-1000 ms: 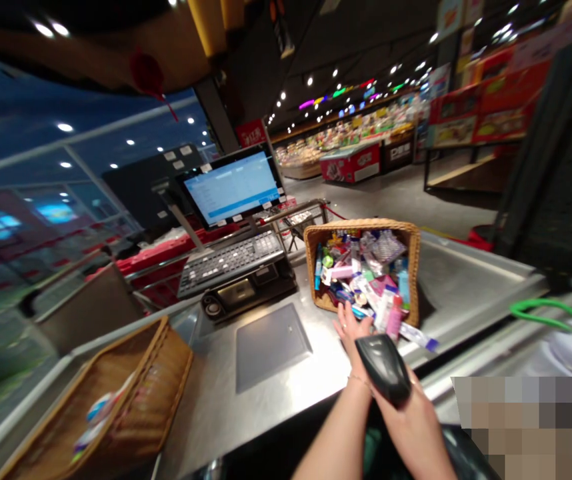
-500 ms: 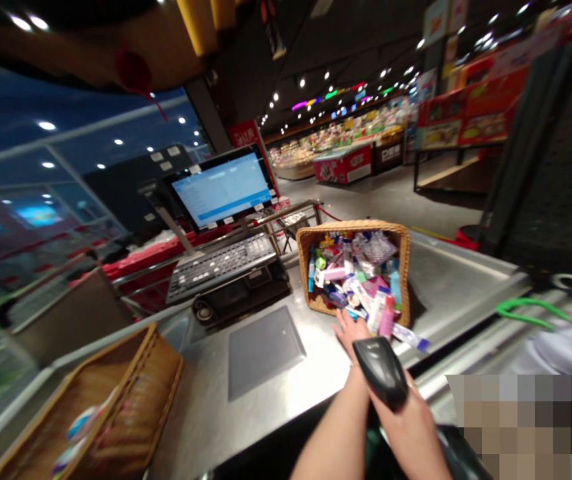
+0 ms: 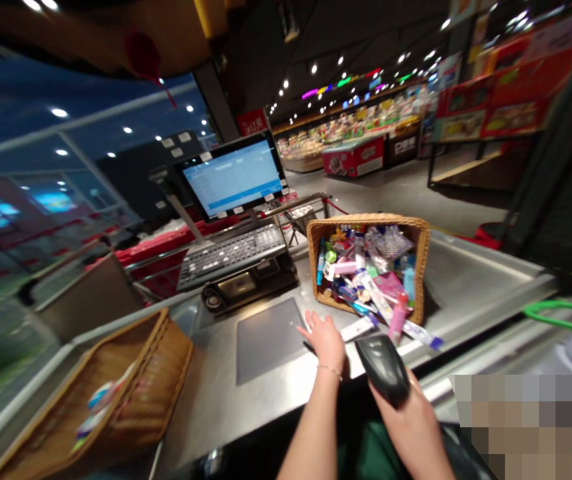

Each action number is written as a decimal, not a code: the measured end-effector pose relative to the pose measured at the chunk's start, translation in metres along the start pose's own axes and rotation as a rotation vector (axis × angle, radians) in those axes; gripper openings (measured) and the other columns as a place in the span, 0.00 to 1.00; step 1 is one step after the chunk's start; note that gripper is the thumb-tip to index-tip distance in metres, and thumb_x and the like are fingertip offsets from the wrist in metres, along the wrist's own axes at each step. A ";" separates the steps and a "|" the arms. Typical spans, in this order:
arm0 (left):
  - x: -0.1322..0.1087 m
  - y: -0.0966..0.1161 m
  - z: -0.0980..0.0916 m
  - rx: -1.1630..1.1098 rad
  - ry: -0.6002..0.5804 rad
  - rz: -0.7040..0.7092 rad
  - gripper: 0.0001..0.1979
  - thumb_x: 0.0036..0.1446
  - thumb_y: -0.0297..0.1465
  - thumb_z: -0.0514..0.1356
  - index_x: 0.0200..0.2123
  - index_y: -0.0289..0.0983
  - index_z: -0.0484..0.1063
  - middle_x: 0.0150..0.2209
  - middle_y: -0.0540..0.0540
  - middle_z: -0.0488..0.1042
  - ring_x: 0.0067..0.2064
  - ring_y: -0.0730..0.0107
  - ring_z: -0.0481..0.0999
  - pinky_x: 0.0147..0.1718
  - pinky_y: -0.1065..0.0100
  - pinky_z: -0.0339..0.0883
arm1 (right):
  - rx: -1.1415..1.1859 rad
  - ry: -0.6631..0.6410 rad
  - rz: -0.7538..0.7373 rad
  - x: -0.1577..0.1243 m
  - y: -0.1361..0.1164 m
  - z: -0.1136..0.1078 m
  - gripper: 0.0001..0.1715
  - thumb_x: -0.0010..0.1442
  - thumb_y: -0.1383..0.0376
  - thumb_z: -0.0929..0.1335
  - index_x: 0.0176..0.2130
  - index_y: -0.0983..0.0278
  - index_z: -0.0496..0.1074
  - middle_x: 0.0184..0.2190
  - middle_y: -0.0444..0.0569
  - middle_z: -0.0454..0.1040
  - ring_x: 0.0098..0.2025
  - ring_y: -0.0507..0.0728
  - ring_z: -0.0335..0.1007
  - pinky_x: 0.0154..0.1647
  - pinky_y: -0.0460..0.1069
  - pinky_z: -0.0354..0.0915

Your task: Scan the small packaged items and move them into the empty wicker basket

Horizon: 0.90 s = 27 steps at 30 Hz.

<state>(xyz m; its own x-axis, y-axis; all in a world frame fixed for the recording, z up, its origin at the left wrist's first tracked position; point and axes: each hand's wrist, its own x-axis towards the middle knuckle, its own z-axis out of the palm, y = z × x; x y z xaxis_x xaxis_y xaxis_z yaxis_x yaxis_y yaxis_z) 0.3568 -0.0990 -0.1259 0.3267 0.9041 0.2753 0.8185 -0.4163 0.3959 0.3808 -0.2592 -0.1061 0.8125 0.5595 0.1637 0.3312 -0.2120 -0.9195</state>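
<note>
My right hand (image 3: 409,423) is closed round a black handheld scanner (image 3: 383,367), held low above the near edge of the steel counter (image 3: 276,400). My left hand (image 3: 327,341) hovers over the counter just right of the dark flat scan plate (image 3: 266,339), fingers curled. A small white tube (image 3: 361,328) sticks out from it toward the right. Just beyond, a wicker basket (image 3: 372,223) lies tipped toward me, full of several small tubes and packets, some spilling onto the counter (image 3: 419,333).
A second wicker basket (image 3: 133,393) with a few items lies at the near left. Behind the plate are a keyboard (image 3: 231,255) and a lit monitor (image 3: 233,177). A green cord (image 3: 556,315) runs at the right. Shop shelves stand beyond.
My left hand has drawn back from the mouth of the tipped basket and moved left toward the scan plate, with the white tube now outside the basket. The scanner hand has stayed put.
</note>
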 end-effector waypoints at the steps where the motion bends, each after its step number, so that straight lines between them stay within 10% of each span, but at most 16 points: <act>1: -0.002 -0.003 -0.006 0.029 -0.036 0.015 0.12 0.51 0.28 0.59 0.40 0.39 0.78 0.60 0.35 0.65 0.67 0.42 0.53 0.60 0.32 0.41 | -0.010 0.012 -0.009 -0.001 0.002 0.003 0.30 0.54 0.48 0.64 0.47 0.66 0.70 0.46 0.59 0.75 0.50 0.65 0.74 0.51 0.56 0.69; 8: -0.014 -0.007 -0.012 0.083 -0.241 0.049 0.10 0.48 0.31 0.64 0.36 0.37 0.78 0.66 0.34 0.56 0.69 0.45 0.46 0.61 0.35 0.39 | -0.032 -0.005 -0.029 -0.003 0.007 0.004 0.29 0.56 0.48 0.64 0.48 0.65 0.69 0.45 0.56 0.76 0.48 0.64 0.74 0.49 0.54 0.69; 27: -0.002 -0.018 -0.033 0.045 -0.264 0.316 0.11 0.54 0.28 0.55 0.37 0.33 0.75 0.68 0.32 0.50 0.70 0.47 0.41 0.63 0.34 0.36 | -0.067 -0.079 0.027 -0.007 -0.016 0.010 0.34 0.51 0.46 0.62 0.45 0.69 0.70 0.44 0.62 0.76 0.50 0.67 0.73 0.54 0.59 0.67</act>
<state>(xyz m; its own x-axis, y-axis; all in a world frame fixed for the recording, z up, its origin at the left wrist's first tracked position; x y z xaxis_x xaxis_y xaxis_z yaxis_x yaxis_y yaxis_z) 0.3259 -0.0962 -0.1042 0.6704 0.7285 0.1407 0.6765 -0.6781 0.2875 0.3650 -0.2520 -0.0960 0.7825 0.6133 0.1077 0.3429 -0.2800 -0.8967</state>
